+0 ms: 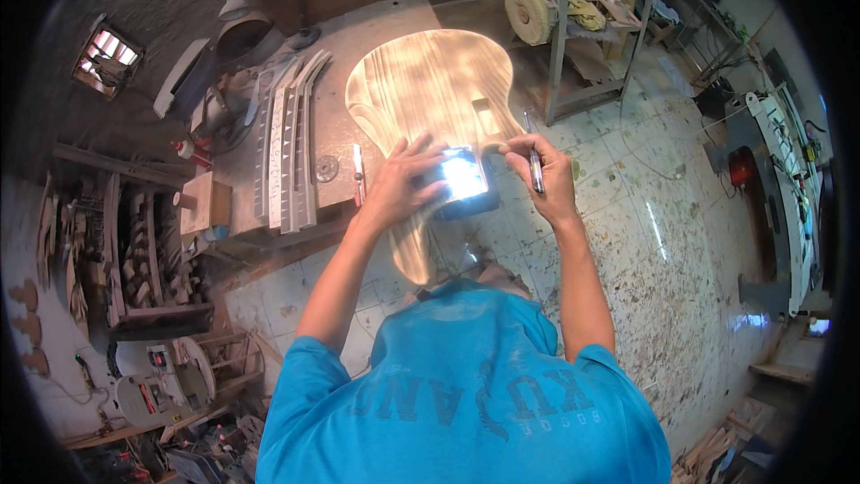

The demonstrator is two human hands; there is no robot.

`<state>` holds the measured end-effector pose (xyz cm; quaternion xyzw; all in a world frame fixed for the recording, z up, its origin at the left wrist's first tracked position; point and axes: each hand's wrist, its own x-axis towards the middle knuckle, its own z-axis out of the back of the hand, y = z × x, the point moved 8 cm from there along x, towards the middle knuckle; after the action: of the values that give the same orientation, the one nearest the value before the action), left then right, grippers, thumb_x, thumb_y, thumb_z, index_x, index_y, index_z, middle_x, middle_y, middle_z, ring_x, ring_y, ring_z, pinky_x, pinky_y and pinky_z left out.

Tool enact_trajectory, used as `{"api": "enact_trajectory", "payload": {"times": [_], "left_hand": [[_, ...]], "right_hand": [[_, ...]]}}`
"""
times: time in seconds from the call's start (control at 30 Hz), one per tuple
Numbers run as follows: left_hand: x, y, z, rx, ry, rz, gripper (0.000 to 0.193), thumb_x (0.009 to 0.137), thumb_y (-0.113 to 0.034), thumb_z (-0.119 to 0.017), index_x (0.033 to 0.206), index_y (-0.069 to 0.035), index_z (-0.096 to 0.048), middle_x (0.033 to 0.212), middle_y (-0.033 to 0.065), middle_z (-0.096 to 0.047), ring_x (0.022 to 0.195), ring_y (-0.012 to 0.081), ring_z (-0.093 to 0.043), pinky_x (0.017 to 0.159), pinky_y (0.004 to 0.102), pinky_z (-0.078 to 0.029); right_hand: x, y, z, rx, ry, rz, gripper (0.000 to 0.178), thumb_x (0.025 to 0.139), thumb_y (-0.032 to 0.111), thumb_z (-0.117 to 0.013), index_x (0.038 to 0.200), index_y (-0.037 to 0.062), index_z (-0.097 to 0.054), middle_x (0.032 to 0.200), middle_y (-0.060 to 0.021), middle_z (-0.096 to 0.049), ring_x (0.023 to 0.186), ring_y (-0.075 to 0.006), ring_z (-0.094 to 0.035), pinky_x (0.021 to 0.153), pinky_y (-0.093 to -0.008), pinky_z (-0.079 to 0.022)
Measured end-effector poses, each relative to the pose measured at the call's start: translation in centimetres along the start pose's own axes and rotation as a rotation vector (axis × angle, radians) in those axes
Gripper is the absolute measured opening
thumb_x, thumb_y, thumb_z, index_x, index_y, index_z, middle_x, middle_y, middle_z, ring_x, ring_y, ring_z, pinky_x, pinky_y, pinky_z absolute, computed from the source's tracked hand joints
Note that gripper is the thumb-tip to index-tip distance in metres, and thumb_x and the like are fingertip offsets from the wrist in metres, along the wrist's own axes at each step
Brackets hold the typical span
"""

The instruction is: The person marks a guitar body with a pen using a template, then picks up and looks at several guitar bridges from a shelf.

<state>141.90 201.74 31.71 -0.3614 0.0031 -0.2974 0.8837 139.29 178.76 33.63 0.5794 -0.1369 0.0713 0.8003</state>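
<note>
A pale wooden guitar body (430, 72) with strong grain lies on the bench, its near end jutting over the edge toward me. A small rectangular cavity is cut into its right side. My left hand (401, 181) rests on the body's near part with its fingers spread. Its fingertips reach a glaring, bright rectangular patch with dark sides (463, 174); the glare hides what this is. At the body's near right edge, my right hand (548, 178) pinches a slim pen (537, 171) with a dark and clear barrel, held nearly upright.
Curved slotted wooden strips (291, 144) lie on the workbench (345, 45) left of the body, near a round metal disc (326, 168). A desk lamp (235, 8) stands behind. A buffing wheel on a frame (528, 14) is at the far right. A wood-scrap rack (134, 260) stands left.
</note>
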Motion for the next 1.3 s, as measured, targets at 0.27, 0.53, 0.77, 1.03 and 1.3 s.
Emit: {"api": "enact_trajectory", "payload": {"times": [0.27,0.53,0.77,1.03,1.3], "left_hand": [[0.0,0.2,-0.1,-0.002,-0.002,-0.008,0.050,0.083,-0.035,-0.082,0.129,-0.018,-0.072,0.140,0.0064,-0.064,0.148,0.0296,-0.040,0.127,0.0539,-0.020],[-0.1,0.2,-0.1,0.001,-0.005,0.002,0.050,0.083,-0.035,-0.082,0.130,-0.019,-0.071,0.140,0.0068,-0.064,0.148,0.0294,-0.040,0.127,0.0540,-0.020],[-0.1,0.1,-0.1,0.002,0.000,-0.009,0.050,0.084,-0.036,-0.081,0.130,-0.019,-0.071,0.141,0.0069,-0.064,0.148,0.0291,-0.040,0.127,0.0540,-0.019],[0.0,0.2,-0.2,0.006,0.011,0.005,0.052,0.083,-0.037,-0.081,0.130,-0.018,-0.071,0.141,0.0061,-0.063,0.148,0.0292,-0.040,0.128,0.0546,-0.019],[-0.1,0.6,-0.4,0.007,0.016,-0.014,0.052,0.084,-0.036,-0.081,0.131,-0.017,-0.070,0.142,0.0059,-0.063,0.148,0.0307,-0.040,0.127,0.0558,-0.020]], "right_hand": [[0.0,0.7,-0.6,-0.054,0.045,-0.016,0.015,0.092,0.008,-0.073,0.106,0.0019,-0.070,0.097,-0.0106,-0.078,0.095,-0.0204,-0.076,0.083,-0.0319,-0.059],[-0.1,1.4,-2.2,-0.037,0.156,0.041,0.024,0.088,0.009,-0.077,0.109,0.0013,-0.070,0.099,-0.0138,-0.077,0.095,-0.0231,-0.075,0.083,-0.0340,-0.058],[-0.3,1.6,-3.5,-0.030,0.243,0.061,0.030,0.085,0.009,-0.079,0.113,0.0019,-0.070,0.102,-0.0149,-0.075,0.095,-0.0256,-0.073,0.083,-0.0367,-0.056],[-0.4,2.0,-3.9,-0.088,0.245,0.142,0.031,0.083,0.009,-0.080,0.112,0.0028,-0.069,0.102,-0.0155,-0.074,0.095,-0.0326,-0.071,0.082,-0.0403,-0.053],[-0.5,2.0,-3.9,-0.107,0.251,0.149,0.030,0.083,0.009,-0.080,0.110,0.0029,-0.069,0.100,-0.0167,-0.073,0.093,-0.0334,-0.072,0.080,-0.0407,-0.054]]}}
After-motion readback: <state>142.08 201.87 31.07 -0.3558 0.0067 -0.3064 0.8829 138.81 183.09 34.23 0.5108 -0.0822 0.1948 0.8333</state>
